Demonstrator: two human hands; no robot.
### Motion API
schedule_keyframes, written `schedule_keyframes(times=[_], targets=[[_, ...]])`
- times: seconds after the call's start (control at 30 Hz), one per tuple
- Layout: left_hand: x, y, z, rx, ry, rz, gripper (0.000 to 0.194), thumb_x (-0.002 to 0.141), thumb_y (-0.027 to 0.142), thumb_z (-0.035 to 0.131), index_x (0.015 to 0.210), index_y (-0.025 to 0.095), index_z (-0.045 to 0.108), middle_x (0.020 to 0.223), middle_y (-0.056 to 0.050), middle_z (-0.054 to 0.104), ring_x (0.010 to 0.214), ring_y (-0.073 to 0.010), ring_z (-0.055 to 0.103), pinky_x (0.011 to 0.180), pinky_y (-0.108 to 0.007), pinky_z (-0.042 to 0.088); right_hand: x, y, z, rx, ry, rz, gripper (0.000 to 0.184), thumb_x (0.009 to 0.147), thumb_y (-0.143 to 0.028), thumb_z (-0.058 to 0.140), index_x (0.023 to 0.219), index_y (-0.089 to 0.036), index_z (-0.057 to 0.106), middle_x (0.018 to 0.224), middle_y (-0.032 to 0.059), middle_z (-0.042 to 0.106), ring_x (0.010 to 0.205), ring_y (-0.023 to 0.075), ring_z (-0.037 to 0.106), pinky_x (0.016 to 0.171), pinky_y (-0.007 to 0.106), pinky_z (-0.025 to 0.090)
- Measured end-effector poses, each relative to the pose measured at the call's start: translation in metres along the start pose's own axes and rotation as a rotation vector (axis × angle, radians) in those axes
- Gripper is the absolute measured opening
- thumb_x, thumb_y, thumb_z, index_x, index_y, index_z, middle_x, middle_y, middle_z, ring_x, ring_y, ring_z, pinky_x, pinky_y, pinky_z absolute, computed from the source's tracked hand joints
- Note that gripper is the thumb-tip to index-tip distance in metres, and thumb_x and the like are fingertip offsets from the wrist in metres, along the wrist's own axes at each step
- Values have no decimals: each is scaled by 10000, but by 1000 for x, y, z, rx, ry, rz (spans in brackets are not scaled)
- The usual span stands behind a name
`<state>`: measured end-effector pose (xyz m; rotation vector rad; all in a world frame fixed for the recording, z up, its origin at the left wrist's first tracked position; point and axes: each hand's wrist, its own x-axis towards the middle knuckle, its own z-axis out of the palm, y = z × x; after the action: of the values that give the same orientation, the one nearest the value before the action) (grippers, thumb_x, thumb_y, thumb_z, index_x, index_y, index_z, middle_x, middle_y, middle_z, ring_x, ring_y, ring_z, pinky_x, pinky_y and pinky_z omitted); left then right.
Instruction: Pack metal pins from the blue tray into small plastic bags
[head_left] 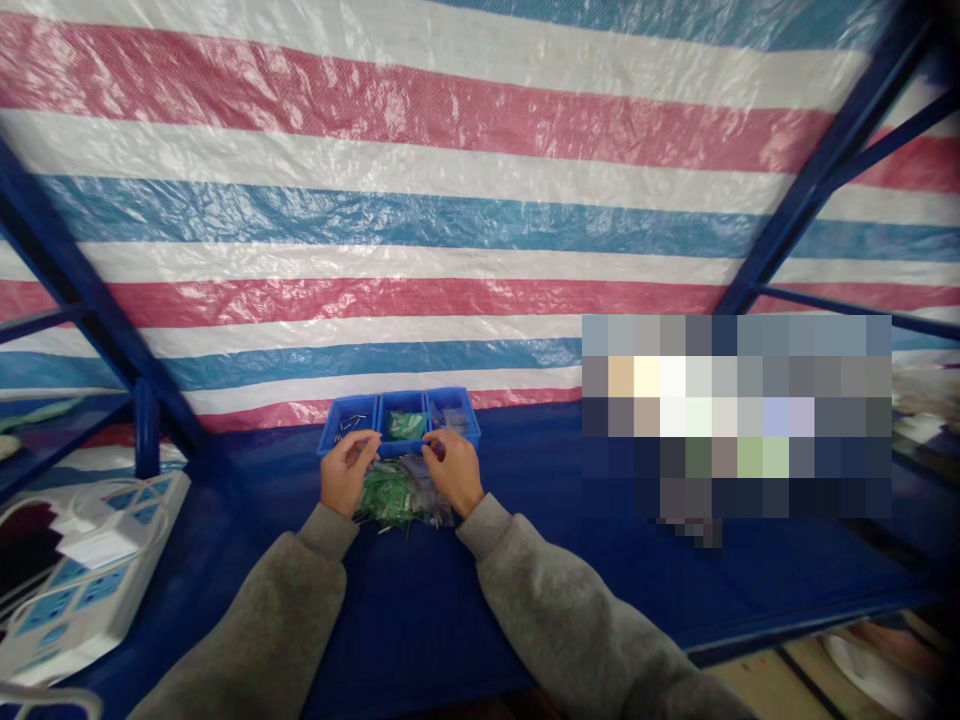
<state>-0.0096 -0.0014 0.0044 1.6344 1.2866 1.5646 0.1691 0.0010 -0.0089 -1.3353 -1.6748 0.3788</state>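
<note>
Tarp [450, 200] behind tray [401, 402], power strip [90, 580] — far left

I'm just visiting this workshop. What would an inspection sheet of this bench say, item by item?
Surface: dark blue sheet-covered bench.
Job's things: blue three-compartment plastic tray holding small metal pieces, green items and clear packets; loose heap of small green and clear pieces in front of it.
Clutter: white power strip at left; a blurred patch hides part of the right.
Hands: left hand and right hand at the tray's front, above the heap; anything held is too small to tell.
Cables: white cords looped over the power strip.
Surroundings: striped tarpaulin; blue steel frame.
</note>
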Motion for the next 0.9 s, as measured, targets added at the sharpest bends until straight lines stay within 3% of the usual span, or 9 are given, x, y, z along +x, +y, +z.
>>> schedule_keyframes(times=[0.07, 0.17, 0.27, 0.73, 0.9], targets=[[0, -2, 0, 28, -14, 15, 268, 766, 381, 602, 884, 143, 638, 702, -24, 628, 604, -132, 577, 539, -225, 457, -2, -1, -2, -185, -114, -31, 168, 782, -303, 591, 888, -192, 658, 799, 34, 647, 748, 159, 594, 700, 259, 436], [-1, -5, 1, 98, -46, 70, 251, 773, 378, 592, 879, 157, 646, 774, -41, 653, 647, -148, 603, 577, -240, 480, -5, -3, -2, -356, -274, -72, 324, 753, -477, 616, 910, -197, 659, 850, 58, 648, 784, 182, 604, 676, 261, 425], [-3, -7, 2, 171, -83, 135, 227, 778, 370, 583, 860, 171, 656, 826, -48, 666, 692, -164, 618, 615, -253, 492, -8, -4, -1, -441, -349, -99, 416, 740, -559, 596, 928, -193, 652, 876, 72, 645, 810, 197, 610, 688, 272, 423], [-3, -8, 2, 194, -108, 130, 207, 778, 345, 588, 865, 174, 665, 855, -55, 680, 689, -174, 636, 628, -265, 512, -10, -3, 4, -454, -298, -155, 155, 821, -351, 585, 836, -211, 650, 860, 37, 667, 825, 176, 611, 672, 249, 409], [-4, -8, 2, 158, -104, 135, 218, 768, 359, 596, 856, 171, 666, 831, -55, 685, 679, -177, 638, 618, -266, 520, -9, -2, 6, -454, -306, -162, 140, 857, -289, 546, 799, -215, 649, 842, 35, 679, 810, 165, 619, 664, 238, 399]])
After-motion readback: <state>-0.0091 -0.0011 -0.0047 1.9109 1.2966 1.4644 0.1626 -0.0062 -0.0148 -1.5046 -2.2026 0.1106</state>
